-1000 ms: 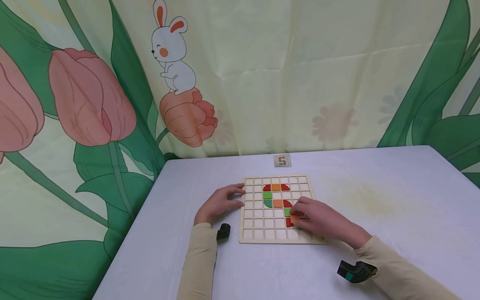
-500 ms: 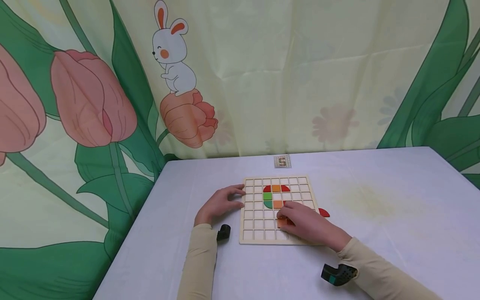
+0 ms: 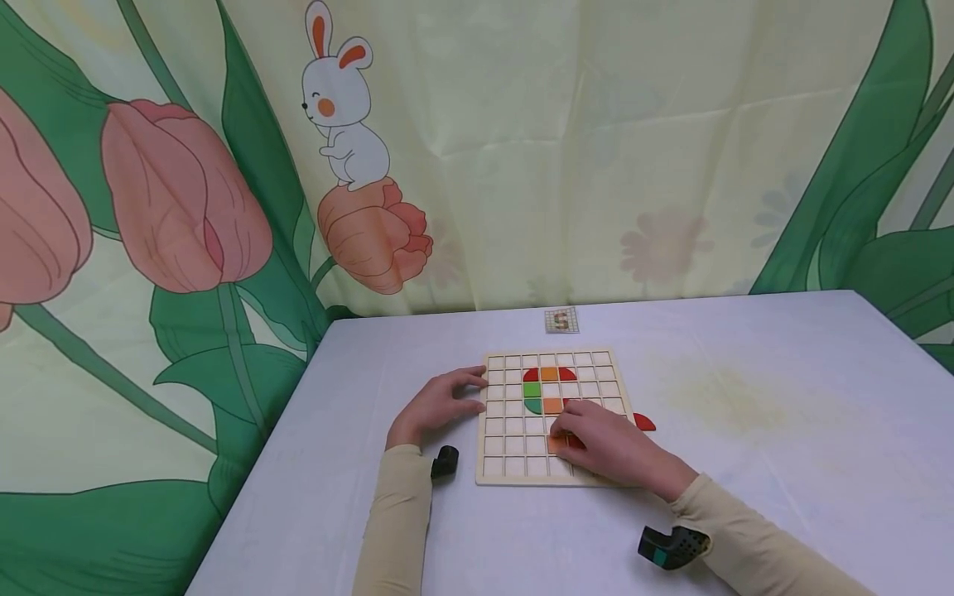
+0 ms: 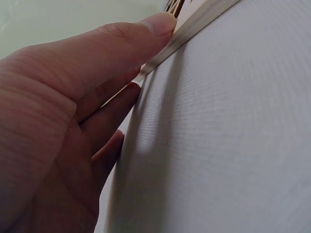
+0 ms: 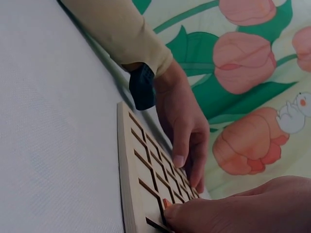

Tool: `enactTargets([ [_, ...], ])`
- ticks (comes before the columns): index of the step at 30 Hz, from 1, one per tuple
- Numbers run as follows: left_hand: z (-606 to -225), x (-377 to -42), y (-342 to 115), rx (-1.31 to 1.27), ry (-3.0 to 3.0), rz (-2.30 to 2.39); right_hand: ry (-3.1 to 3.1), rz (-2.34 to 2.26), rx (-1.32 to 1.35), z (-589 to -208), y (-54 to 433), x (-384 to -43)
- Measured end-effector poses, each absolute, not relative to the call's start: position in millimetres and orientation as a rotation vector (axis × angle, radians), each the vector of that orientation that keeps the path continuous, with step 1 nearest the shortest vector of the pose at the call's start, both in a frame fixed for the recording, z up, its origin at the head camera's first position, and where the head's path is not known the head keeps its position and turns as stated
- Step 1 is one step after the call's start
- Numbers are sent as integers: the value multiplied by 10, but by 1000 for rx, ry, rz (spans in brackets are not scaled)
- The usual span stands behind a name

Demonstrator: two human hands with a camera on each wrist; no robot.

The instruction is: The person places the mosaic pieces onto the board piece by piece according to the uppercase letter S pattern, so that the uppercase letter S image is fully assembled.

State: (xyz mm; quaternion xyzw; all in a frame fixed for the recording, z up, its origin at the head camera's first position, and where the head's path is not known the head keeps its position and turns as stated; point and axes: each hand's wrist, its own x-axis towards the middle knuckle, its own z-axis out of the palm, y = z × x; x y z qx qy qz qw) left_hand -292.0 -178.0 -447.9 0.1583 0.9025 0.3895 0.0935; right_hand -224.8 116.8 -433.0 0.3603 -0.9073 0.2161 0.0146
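A wooden grid board [image 3: 514, 478] lies on the table with red, orange and green tiles in some of its cells, forming a curved figure. My right hand [image 3: 607, 439] is over the board's lower middle, thumb and fingers pinching an orange square tile [image 3: 556, 444] at a cell. The right wrist view shows the thumb right at that orange tile [image 5: 166, 203]. My left hand [image 3: 438, 406] rests its straight fingers and thumb against the board's left edge, seen close up in the left wrist view [image 4: 165, 48]. Tiles beneath the right hand are hidden.
A red quarter-round tile [image 3: 644, 422] lies by the board's right edge, partly behind my right hand. At the table's back sits a small card [image 3: 561, 320] with a gridded picture. Behind the table [image 3: 782, 497] hangs a printed cloth [image 3: 514, 165] with tulips and a rabbit.
My right hand has moved left across the board with the orange tile, then nudged it slightly further left. The red tile by the right edge has come into view. My left hand stays put.
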Motion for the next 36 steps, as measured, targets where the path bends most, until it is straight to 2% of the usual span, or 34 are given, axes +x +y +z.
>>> enactTargets([
  [36,-4482,-2911,-1773,458,2674,1156,-2774,677,1126,-4359,1165,-2222],
])
